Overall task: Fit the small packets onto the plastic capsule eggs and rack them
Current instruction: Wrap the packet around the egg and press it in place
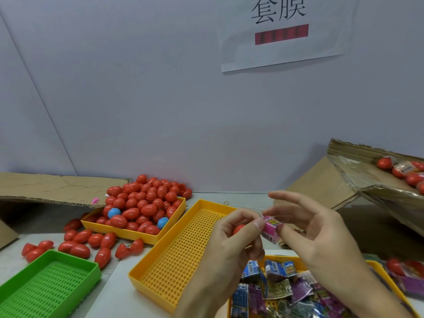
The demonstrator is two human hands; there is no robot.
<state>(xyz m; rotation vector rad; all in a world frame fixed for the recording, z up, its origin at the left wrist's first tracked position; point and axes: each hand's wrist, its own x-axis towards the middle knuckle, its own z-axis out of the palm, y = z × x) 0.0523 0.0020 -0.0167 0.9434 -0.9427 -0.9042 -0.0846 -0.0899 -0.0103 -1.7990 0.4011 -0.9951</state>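
High on the wall behind the empty perforated yellow tray [183,244], a paper sign [284,31] reads "套膜" above a blurred red bar. Right of that tray, a tilted cardboard box [367,177] holds several wrapped red eggs. Left of it, a second yellow tray [114,228] is heaped with red capsule eggs [142,203] too many to count, plus two blue ones [114,213]; more red eggs lie loose on the table. One green tray [46,285] sits further left. Just right of the empty tray, a third yellow tray [376,265] holds printed packets [275,288], their writing illegible. Above the empty tray's right edge, the left hand [231,244] grips a red egg [238,228]; the right hand [321,235] pinches a pink packet [271,228] beside it.
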